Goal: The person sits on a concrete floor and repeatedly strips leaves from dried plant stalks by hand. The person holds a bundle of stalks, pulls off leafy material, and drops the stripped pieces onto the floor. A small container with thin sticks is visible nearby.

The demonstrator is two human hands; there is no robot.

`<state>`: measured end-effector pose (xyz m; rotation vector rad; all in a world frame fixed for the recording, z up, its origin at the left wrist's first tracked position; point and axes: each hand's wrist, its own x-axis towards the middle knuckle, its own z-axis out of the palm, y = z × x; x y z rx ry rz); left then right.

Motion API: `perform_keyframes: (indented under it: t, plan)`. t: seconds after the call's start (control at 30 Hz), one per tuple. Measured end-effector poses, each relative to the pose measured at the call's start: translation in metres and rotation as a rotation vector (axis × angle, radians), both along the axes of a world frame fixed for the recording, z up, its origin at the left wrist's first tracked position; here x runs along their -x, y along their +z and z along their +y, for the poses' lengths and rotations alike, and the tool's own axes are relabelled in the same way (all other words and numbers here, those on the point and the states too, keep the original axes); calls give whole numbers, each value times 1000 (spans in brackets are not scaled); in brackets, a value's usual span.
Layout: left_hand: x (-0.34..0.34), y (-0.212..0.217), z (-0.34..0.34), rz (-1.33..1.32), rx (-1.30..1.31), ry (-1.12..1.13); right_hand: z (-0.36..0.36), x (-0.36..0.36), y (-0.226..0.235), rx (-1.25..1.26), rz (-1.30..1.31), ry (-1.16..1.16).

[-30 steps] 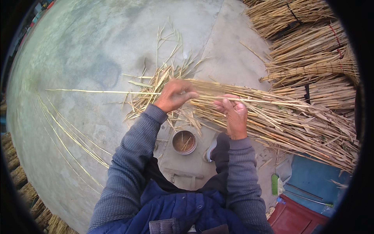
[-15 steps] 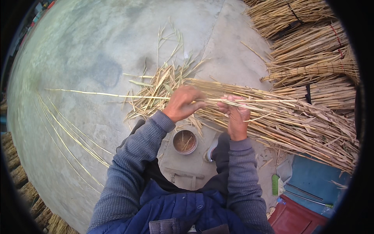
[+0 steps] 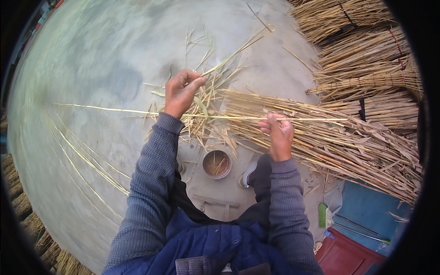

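loose thin stalks (image 3: 86, 159) lie on the floor (image 3: 105, 50) between 8 and 9 o'clock. left hand (image 3: 182, 93) is at 11, pinching some dry strips (image 3: 238, 52) that poke toward 1 or 2. leafy scraps (image 3: 201, 132) just right of it, small bowl (image 3: 217, 178) at 6. right hand (image 3: 278, 131) at 3, fingers curled on one long stalk (image 3: 316, 119) running from just past 9 to 3. big reed heap (image 3: 339, 149) beneath, tied bundles (image 3: 362, 50) at 2.
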<state>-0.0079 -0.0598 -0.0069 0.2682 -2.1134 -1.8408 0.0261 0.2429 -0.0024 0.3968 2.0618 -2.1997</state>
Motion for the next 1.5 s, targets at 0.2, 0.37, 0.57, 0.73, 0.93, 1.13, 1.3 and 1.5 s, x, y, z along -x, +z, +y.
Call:
perform_keyframes:
  t: [0.2,0.37,0.57,0.73,0.93,1.13,1.3,1.5]
  plan:
    - [-6,-12,1,185,889,-78,-16,0,4,112,13,53]
    - [-14,-8,51,83,408,-623,-27,0,5,155,33,117]
    - [-10,-14,23,-96,383,-614,-9,-3,15,121,1,24]
    - [-7,-11,2,-243,326,-673,7,-3,17,133,17,-28]
    - [-16,-7,65,-33,245,-686,-9,-10,12,204,23,60]
    - [-20,-14,85,-19,89,-542,-17,-14,16,173,38,90]
    - [-13,0,68,-162,-228,-400,-16,-16,11,121,3,66]
    - [12,-4,-6,-4,-265,-86,-2,-14,6,101,-4,44]
